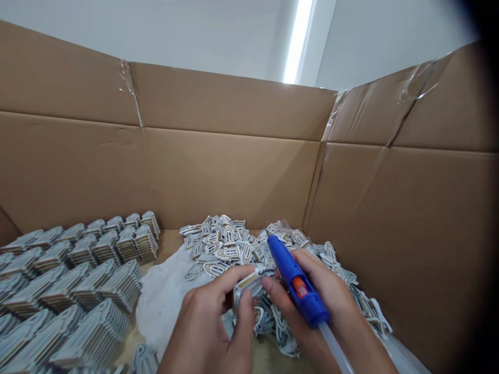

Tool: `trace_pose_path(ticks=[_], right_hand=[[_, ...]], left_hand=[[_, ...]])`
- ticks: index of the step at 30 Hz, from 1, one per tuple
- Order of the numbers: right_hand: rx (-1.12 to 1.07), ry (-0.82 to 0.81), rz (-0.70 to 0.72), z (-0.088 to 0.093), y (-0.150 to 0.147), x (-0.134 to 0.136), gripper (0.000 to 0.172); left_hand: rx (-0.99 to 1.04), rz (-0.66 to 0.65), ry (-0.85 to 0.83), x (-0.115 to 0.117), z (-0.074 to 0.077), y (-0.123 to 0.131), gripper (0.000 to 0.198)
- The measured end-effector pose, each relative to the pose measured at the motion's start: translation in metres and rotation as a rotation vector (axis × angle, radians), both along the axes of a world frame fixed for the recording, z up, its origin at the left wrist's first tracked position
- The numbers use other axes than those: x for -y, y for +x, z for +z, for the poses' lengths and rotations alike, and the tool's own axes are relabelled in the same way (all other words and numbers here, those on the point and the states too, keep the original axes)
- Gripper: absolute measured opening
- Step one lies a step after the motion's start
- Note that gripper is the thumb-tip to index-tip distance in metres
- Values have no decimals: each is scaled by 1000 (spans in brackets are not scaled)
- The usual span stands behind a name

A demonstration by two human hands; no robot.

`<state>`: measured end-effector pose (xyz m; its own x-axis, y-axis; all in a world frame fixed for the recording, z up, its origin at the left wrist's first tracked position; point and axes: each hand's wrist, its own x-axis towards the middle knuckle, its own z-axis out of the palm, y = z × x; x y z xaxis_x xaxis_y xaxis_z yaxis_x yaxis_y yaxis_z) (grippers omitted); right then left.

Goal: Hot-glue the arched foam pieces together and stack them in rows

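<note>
A pale, plain background surface [218, 31] with a bright strip of light [298, 41] shows above tall brown cardboard walls [230, 176], which fold around the work area at the back and on both sides, with clear tape [333, 114] along some seams. On the left, many neat stacks [93, 332] of flat, grey-and-white arched pieces stand in rows, leaning slightly. In the middle and to the right lies a loose, jumbled heap [230, 239] of similar pieces, some showing a slotted, window-like face. A white sheet [167, 291] spreads between the stacks and the heap. The left hand [210, 311] pinches one small piece [249, 283] between thumb and fingers, holding it tilted in front of the heap, with a tan edge visible on it. The right hand [339, 296] is wrapped around a blue glue gun [286, 259], whose dark nozzle [268, 232] points up and away towards the heap, clear of the held piece. A fingertip of the right hand also meets that piece's right end. A translucent glue stick [335, 348] protrudes from the gun's near end.
</note>
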<state>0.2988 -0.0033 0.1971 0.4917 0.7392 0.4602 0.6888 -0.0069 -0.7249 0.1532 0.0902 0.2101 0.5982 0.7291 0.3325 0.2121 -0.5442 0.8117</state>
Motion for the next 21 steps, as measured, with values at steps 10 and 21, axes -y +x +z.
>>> trace_pose_path(ticks=[10, 21], right_hand=[[-324, 126, 158, -48, 6, 18, 36], [-766, 308, 302, -149, 31, 25, 63]], left_hand=[[-24, -139, -239, 9, 3, 5, 5], [-93, -146, -337, 19, -22, 17, 33]])
